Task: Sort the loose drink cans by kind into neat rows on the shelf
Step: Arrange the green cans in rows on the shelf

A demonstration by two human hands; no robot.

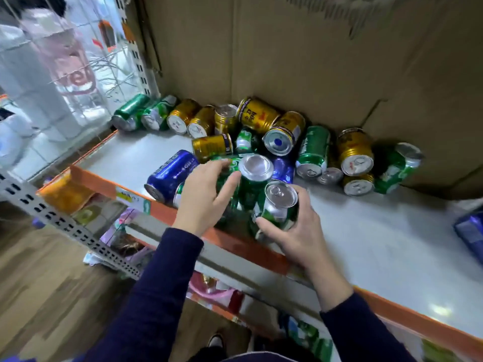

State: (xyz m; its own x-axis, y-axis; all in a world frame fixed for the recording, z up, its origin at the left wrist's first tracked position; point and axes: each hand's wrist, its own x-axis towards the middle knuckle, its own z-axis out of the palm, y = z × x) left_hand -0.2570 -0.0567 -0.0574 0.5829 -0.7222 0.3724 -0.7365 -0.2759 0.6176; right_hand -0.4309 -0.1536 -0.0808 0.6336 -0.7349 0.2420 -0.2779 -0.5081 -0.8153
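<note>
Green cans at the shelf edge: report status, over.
Right hand grip on tab-top green aluminium can. Left hand grips base-up green can. Mixed gold, green, blue cans jumbled behind, unsorted.

Bare shelf (366, 239) surface lies open at right centre of frame, between the heap of cans (282, 142) and a blue pack (470, 236) at the right edge. A second bare strip sits at left centre, behind the lying blue can (171, 173). The cardboard wall (313, 61) closes the back. The heap's front is blocked by the left hand (206, 197) gripping the left green can (232, 163) and the right hand (295, 231) gripping the right green can (277, 205).
</note>
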